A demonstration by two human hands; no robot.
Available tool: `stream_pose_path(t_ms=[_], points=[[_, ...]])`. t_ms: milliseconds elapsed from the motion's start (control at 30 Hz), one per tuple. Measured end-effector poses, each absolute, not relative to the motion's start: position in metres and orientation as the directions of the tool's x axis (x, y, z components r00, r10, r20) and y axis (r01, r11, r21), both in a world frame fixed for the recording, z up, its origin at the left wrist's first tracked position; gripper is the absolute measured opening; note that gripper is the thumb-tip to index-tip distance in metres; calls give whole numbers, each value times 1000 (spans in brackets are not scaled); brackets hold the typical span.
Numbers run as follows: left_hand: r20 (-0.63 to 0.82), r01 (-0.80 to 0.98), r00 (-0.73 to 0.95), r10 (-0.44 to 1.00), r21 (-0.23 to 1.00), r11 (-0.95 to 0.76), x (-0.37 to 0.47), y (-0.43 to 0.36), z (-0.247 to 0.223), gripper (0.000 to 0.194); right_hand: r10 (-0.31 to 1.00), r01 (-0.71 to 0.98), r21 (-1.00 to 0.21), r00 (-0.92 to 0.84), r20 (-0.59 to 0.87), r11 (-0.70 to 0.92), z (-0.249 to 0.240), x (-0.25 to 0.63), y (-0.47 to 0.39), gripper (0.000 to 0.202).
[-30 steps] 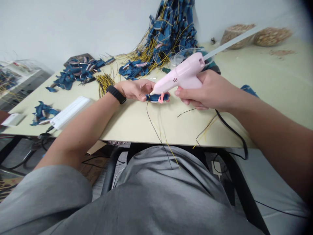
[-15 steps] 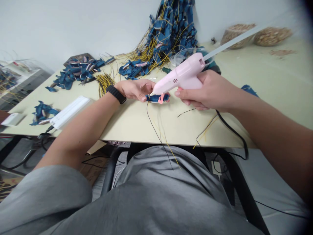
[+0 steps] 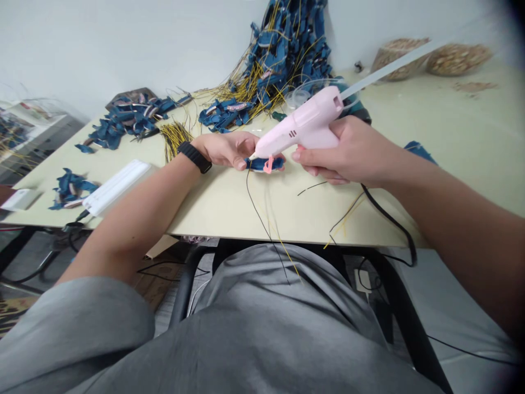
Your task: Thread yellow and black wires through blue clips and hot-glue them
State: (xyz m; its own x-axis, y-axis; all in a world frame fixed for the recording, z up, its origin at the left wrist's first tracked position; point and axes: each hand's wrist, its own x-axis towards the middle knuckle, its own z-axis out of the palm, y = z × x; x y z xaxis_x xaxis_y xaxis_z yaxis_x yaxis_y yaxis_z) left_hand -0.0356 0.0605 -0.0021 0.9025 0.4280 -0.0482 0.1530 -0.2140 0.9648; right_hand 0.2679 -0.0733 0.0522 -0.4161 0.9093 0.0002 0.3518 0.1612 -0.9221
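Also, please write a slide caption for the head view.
A pink glue gun in the right grip points at a blue strip in the left grip.

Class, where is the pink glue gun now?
In the head view, the pink glue gun is in the right hand, its nozzle at the blue piece in the left hand.
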Motion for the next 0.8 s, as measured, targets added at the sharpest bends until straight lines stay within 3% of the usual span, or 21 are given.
stream_pose_path(t_ms=[333, 533, 800], points=[[-63, 157, 902, 428, 969, -189, -35, 61, -4, 97, 893, 357, -916, -450, 0, 181, 48, 273, -69, 41], [-31, 134, 906, 421, 967, -217, -32, 60, -3, 85, 890, 327, -930, -455, -2, 165, 48, 273, -69, 37], [-31, 127, 898, 438, 973, -193, -36, 64, -4, 92, 882, 337, -924, -471, -1, 179, 51, 275, -71, 40]])
